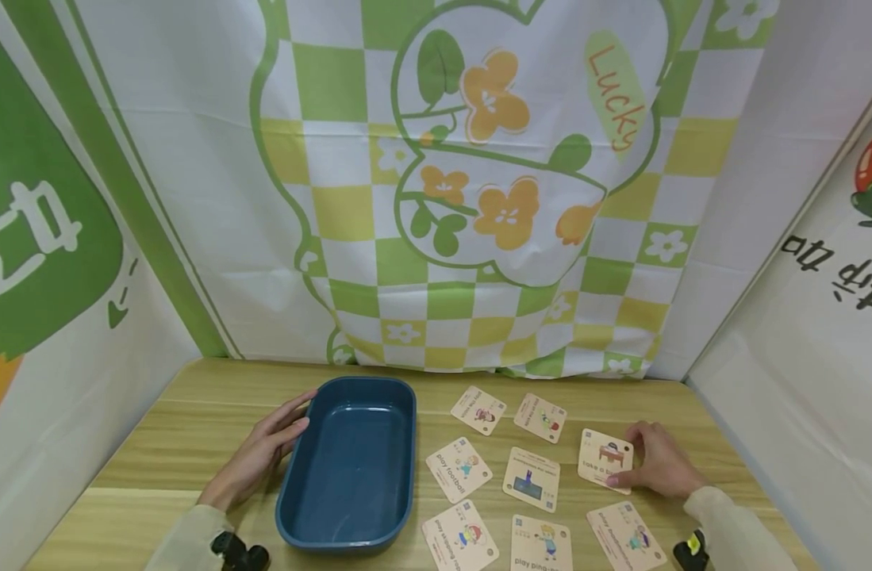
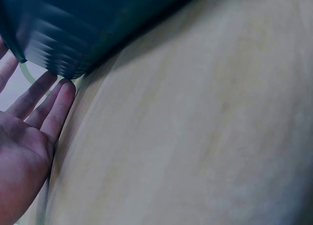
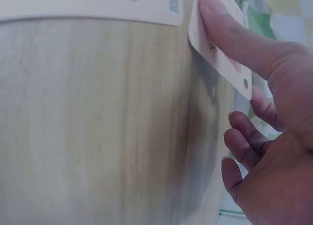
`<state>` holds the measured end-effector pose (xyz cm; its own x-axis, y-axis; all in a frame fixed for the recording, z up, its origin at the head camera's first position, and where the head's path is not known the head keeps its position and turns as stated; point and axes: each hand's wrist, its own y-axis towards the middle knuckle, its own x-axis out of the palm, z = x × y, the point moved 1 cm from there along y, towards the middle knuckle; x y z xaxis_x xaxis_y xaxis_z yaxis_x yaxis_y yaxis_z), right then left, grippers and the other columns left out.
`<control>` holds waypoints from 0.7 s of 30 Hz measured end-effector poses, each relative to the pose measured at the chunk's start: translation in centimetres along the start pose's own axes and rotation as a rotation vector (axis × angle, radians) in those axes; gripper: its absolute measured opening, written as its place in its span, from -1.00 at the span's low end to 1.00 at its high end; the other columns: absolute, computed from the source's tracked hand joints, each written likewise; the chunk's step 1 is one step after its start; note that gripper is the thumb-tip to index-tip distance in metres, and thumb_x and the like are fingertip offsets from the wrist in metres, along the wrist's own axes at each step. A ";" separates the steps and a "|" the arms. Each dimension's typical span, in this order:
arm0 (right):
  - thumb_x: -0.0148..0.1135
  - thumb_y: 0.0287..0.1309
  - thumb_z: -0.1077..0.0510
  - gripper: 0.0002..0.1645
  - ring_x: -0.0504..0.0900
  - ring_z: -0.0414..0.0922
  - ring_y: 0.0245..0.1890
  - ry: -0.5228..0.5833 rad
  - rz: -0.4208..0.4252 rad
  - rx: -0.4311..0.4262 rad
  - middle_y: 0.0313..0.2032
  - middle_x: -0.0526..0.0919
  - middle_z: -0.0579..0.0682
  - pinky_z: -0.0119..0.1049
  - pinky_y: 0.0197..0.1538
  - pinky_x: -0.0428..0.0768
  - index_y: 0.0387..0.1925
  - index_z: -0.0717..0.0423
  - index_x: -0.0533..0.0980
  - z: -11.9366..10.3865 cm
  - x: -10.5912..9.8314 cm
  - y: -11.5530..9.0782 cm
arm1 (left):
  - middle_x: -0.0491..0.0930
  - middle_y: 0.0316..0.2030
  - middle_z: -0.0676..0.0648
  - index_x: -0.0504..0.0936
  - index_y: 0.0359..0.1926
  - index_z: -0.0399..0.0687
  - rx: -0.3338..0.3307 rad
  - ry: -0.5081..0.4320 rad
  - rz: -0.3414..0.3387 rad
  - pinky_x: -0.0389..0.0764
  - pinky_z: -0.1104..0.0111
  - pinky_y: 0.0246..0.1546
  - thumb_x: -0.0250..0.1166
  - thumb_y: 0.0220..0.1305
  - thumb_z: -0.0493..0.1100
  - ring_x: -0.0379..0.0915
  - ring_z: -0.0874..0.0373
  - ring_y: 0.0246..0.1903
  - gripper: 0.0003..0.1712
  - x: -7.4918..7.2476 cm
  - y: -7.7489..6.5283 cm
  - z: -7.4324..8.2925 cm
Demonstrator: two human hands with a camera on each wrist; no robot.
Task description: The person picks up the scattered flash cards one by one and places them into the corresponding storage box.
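A deep blue plastic tray point(image 1: 346, 468) stands on the table, with my left hand point(image 1: 260, 452) at its left side. That hand's fingers are fairly straight, and in the left wrist view the fingertips point(image 2: 66, 90) touch the ribbed tray wall point(image 2: 63, 39). On the right, my right hand point(image 1: 660, 464) pinches a square picture card point(image 1: 596, 456) by its right edge. Its printed words begin "take a b", the rest covered by the thumb. The right wrist view shows this card point(image 3: 238, 79) tilted up from the table, thumb on its face, other fingers loosely curled.
Several more cards lie spread between tray and right hand, among them "play football" point(image 1: 459, 469), one with a blue picture point(image 1: 531, 480) and a lower right one point(image 1: 624, 535). A checkered cloth point(image 1: 471, 317) hangs behind the wooden table point(image 1: 157, 444). Printed sheets flank both sides.
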<state>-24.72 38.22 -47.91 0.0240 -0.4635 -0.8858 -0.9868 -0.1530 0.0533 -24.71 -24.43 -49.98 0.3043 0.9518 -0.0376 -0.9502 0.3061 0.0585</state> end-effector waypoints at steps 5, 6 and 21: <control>0.72 -0.26 -0.05 -0.23 0.48 0.01 -0.16 0.035 0.019 -0.028 -0.20 0.51 0.10 -0.01 -0.02 0.52 -0.16 0.31 0.48 0.0 -0.5 0.2 | -0.06 0.54 -0.36 0.01 0.61 -0.15 -0.006 0.010 0.001 0.46 0.55 0.13 0.02 0.62 -0.06 0.31 0.51 0.19 -0.30 0.0 0.0 0.1; 0.70 -0.21 -0.03 -0.29 0.47 -0.01 -0.17 0.048 0.018 -0.035 -0.21 0.51 0.08 -0.07 -0.05 0.52 -0.17 0.30 0.49 0.0 -0.6 0.2 | -0.06 0.54 -0.36 0.01 0.61 -0.14 -0.007 0.010 0.001 0.46 0.54 0.13 0.02 0.62 -0.06 0.32 0.51 0.19 -0.30 0.0 0.0 0.1; 0.46 0.19 0.13 -0.65 0.50 -0.04 -0.16 0.189 -0.046 -0.042 -0.21 0.55 0.07 -0.25 -0.08 0.56 -0.21 0.28 0.49 -0.9 -2.0 -0.1 | -0.07 0.54 -0.38 0.01 0.60 -0.17 0.006 -0.008 -0.005 0.49 0.52 0.13 0.01 0.62 -0.08 0.36 0.48 0.19 -0.30 0.0 0.0 0.0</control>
<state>-24.55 38.36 -45.69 0.1028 -0.6100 -0.7857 -0.9764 -0.2128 0.0374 -24.75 -24.40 -49.97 0.3093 0.9505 -0.0304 -0.9483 0.3106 0.0645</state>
